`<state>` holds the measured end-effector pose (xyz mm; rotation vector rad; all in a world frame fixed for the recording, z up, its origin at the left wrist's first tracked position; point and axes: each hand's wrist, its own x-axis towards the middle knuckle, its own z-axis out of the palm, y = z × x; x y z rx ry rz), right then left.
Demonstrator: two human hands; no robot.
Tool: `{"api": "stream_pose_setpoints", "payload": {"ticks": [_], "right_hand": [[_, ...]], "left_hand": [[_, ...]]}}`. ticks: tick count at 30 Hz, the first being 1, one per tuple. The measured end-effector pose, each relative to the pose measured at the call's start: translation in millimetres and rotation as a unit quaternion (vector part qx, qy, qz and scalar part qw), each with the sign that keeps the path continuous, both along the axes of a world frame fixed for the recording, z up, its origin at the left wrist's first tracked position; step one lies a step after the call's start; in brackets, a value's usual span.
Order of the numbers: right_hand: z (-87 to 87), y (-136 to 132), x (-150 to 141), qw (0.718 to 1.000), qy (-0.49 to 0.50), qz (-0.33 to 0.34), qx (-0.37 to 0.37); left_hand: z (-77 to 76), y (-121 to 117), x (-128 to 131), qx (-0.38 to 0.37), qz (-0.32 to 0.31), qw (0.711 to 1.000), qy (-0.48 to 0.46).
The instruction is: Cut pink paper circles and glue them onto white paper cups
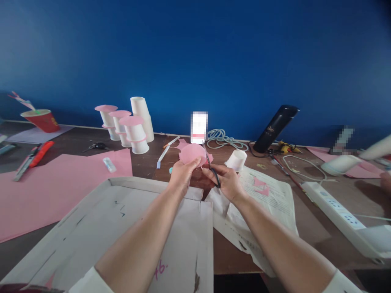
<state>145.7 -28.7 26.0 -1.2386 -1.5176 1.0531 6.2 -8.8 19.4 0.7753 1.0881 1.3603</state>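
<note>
My left hand (182, 176) pinches a pink paper circle (193, 154) by its lower edge, above the middle of the table. Black-handled scissors (216, 175) are in my right hand (227, 182), their blades pointing up along the circle's right side. Pink scrap paper (183, 143) shows behind the circle; whether it is still joined to it I cannot tell. Just right of the scissors stands a white paper cup (236, 160), upside down. Beneath my forearms lie a white cardboard tray (146, 199) and a printed sheet (275, 203).
Paper cups with pink discs (134, 134) stand back left, near a red cup (41, 121). Pink sheets (76, 183) and a cutter knife (33, 160) lie left. A black bottle (275, 130), a glue gun (288, 147) and a power strip (334, 215) are right. Another person's hand (385, 183) shows far right.
</note>
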Motion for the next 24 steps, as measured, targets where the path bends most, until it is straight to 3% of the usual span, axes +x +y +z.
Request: {"api": "stream_pose_setpoints", "payload": {"ticks": [10, 24], "right_hand": [[-5.1, 1.5, 2.0, 1.000, 0.003, 0.001, 0.008], [0.6, -1.5, 0.4, 1.000, 0.000, -0.003, -0.002]], "left_hand": [[3.1, -0.6, -0.7, -0.008, 0.013, 1.000, 0.013], [-4.3, 4.5, -2.7, 0.005, 0.014, 1.000, -0.023]]}}
